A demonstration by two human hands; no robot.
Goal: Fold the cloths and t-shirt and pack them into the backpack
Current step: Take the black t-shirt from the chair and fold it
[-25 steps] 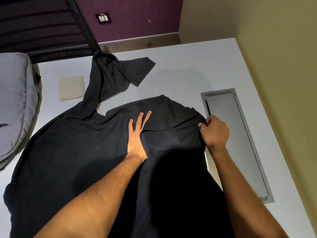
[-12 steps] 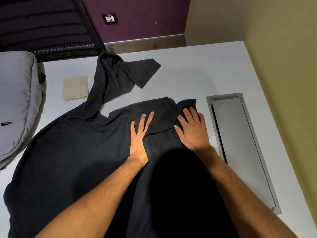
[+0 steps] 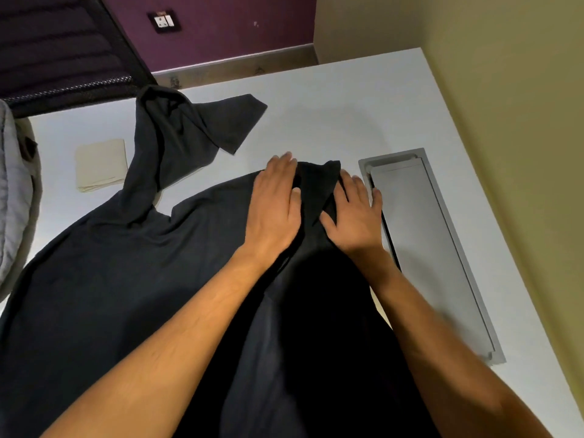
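Both flat hands, left hand (image 3: 274, 205) and right hand (image 3: 354, 213), press the folded side of the dark t-shirt (image 3: 126, 279) near the table's (image 3: 331, 99) right edge, holding nothing. Next, fold the far sleeve in.

So a second ago our right hand (image 3: 354, 213) was pinching the edge of the black cotton t-shirt (image 3: 104, 279); now it's flat on the fold. Our left hand (image 3: 275, 203) slid up to the top edge, right beside it.
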